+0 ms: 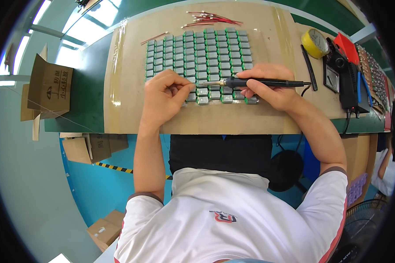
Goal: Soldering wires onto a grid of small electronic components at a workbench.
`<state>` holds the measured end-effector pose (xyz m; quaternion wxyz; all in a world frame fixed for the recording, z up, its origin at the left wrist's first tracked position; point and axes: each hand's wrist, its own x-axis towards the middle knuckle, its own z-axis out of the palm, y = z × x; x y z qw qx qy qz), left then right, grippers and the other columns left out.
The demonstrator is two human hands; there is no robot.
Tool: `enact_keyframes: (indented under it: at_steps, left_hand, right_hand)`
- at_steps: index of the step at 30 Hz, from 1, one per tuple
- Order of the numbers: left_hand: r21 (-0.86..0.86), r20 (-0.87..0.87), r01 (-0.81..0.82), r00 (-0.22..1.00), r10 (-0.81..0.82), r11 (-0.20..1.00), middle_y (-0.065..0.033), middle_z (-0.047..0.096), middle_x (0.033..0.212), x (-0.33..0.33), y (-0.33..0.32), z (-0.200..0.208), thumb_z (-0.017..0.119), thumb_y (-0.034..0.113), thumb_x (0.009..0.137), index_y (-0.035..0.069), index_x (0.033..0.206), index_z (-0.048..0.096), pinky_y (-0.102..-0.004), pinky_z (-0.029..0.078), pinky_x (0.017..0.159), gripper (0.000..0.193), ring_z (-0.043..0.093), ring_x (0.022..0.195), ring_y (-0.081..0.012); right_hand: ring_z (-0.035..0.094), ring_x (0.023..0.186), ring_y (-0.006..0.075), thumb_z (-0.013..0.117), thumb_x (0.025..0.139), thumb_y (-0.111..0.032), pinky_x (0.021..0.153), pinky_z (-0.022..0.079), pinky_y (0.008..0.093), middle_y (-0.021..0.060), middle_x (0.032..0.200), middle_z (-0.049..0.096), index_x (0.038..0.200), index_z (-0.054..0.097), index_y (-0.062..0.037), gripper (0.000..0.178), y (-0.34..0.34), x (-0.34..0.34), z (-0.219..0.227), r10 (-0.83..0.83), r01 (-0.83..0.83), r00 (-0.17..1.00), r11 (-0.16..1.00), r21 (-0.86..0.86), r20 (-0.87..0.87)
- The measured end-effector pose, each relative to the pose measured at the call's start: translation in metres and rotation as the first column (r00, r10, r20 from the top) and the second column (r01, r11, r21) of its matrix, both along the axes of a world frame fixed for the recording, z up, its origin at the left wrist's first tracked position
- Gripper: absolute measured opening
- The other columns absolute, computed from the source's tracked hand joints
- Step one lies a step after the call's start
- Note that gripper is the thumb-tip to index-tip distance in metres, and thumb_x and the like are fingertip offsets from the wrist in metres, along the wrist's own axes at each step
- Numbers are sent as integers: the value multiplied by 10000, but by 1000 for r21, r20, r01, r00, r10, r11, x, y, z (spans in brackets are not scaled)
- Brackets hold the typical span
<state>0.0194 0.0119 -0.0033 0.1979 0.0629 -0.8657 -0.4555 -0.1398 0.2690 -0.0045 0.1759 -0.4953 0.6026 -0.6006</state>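
Note:
Rows of small grey metal blocks with green ends (200, 47), which look like small motors, cover the middle of the brown board (131, 105). My right hand (274, 85) grips a soldering iron (241, 82) by its black handle, its metal tip pointing left over the near rows. Close to that tip, the fingers of my left hand (164, 94) are pinched together above the blocks. Whatever lies between them is too small to make out. Beyond the rows lies a loose bunch of red and black wires with white connectors (210, 18).
On the right are a yellow tape roll (315, 43), a black stick-like tool (309, 68), a black soldering station (353, 87) and a red bin (346, 47). An open carton (50, 87) stands left of the table. A round black stool (286, 170) is below the table edge.

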Motion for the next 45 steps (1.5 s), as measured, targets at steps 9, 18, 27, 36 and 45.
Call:
enact_keyframes:
  at_steps: [9,18,27,36,45]
  left_hand:
    - [367,29,-240,969,247,899,-11,671,788,8,16,21,789,-46,846,-13,946,737,-169,442,548,117,596,640,-45]
    - [161,-95,-121,986,137,980,6,628,743,15,8,2,745,-63,841,-1,836,652,-168,403,529,111,532,612,-12]
    - [-27,-62,-31,998,30,999,0,589,712,11,7,5,706,-81,767,1,767,668,-184,394,508,90,501,576,-30]
    - [-6,-35,-19,999,19,1000,-5,599,716,11,5,3,706,-84,747,1,767,695,-191,411,515,87,512,583,-34]
    - [-23,-32,-24,999,23,999,-4,607,720,12,5,2,714,-83,748,-5,764,697,-193,410,512,82,512,587,-32]
  right_hand:
    - [721,713,128,656,936,15,649,561,250,88,816,745,1103,736,42,187,2,2,0,-33,34,999,999,-26,10]
    - [718,715,133,648,937,23,644,564,251,101,844,737,1119,732,38,201,1,1,-1,12,-12,1000,999,-34,-2]
    - [719,714,136,655,932,6,642,565,255,105,851,736,1112,738,36,201,1,1,1,17,-17,1000,1000,19,10]
    - [708,694,129,660,926,-3,631,554,255,95,826,734,1120,744,28,213,-1,2,2,23,-23,1000,999,23,3]
    - [708,696,128,659,924,-5,625,547,252,93,819,733,1111,746,28,209,-1,4,1,16,-17,999,999,27,44]
